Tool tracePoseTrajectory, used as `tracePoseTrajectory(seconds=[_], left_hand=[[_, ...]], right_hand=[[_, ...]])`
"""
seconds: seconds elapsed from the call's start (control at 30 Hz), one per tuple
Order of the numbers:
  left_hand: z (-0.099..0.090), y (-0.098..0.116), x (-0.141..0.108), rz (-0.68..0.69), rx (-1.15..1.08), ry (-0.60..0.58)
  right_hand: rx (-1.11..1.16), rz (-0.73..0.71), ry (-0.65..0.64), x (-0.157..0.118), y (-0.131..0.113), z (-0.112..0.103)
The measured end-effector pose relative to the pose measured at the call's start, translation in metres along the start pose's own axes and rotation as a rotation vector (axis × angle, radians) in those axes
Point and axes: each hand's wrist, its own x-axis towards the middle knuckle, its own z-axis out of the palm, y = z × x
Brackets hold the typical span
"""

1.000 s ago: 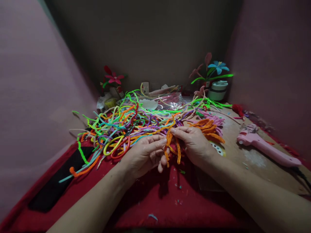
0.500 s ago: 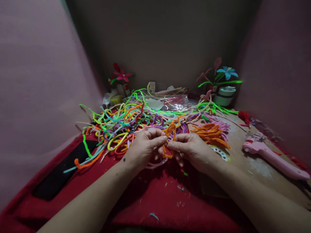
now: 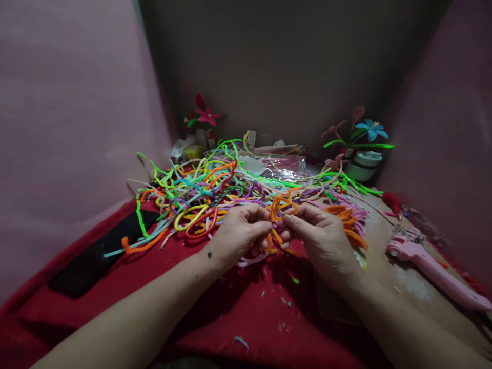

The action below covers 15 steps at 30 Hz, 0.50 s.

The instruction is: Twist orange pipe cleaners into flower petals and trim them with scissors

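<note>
Between my two hands is an orange pipe cleaner piece (image 3: 275, 210) bent into several loops. My left hand (image 3: 246, 230) pinches its left side between thumb and fingers. From the other side, my right hand (image 3: 313, 230) pinches it with thumb and forefinger; part of the piece is hidden by the fingertips. Behind the hands spreads a tangled heap of coloured pipe cleaners (image 3: 200, 179). A bundle of orange pipe cleaner loops (image 3: 351, 225) lies just beyond my right hand. Scissors with yellow and red handles (image 3: 192, 219) rest in front of the heap, left of my hands.
A pink glue gun (image 3: 430, 266) lies on a brown board (image 3: 407, 282) at the right. On the left is a flat black object (image 3: 100, 256) on the red cloth (image 3: 215, 312). Pipe cleaner flowers (image 3: 371, 129) and a pale lidded jar (image 3: 364, 165) stand at the back.
The view has swung slightly left, so things sit further right. My right hand has turned, and the orange loops between my fingers are spread differently. Both hands still pinch the piece.
</note>
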Motion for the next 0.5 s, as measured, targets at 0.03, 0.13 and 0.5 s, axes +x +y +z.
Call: tracePoseTrajectory(seconds=[0.03, 0.13, 0.5], left_hand=[[0.0, 0.0, 0.0, 0.001, 0.005, 0.003], [0.001, 0.001, 0.0, -0.002, 0.014, 0.017], [0.003, -0.012, 0.001, 0.165, 0.181, 0.067]], right_hand=[[-0.063, -0.026, 0.013, -0.001, 0.0, 0.001], [-0.222, -0.112, 0.035, -0.003, 0.002, 0.001], [-0.644, -0.255, 0.007, -0.008, 0.013, -0.003]])
